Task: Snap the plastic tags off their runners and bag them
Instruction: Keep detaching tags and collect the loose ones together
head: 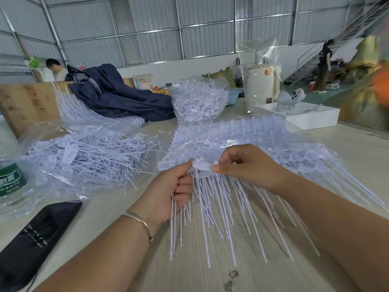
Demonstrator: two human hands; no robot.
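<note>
A strip of bare wooden table [189, 268] is left open between the two forearms, bounded on the left by a black pouch [31, 245] and crossed by hanging tails. Farther left a green-labelled water bottle [10, 182] is seen beside an open clear bag of loose snapped tags [84, 157]. Behind the hands, the way forward is blocked by a clear bag of tag runners [242, 135]; beyond it a heaped bag of tags [199, 102], a dark blue garment [117, 95] and a white box [299, 114] are set.

A white tag [203, 165] is pinched at its left end by the left hand [170, 192], whose fingers are also curled round a bundle of tails, and at its right end by the right hand [248, 165]. The tag's flat head is held level, long axis left to right, just above the table at centre; the thin tails [221, 218] are pointed down toward the near edge.
</note>
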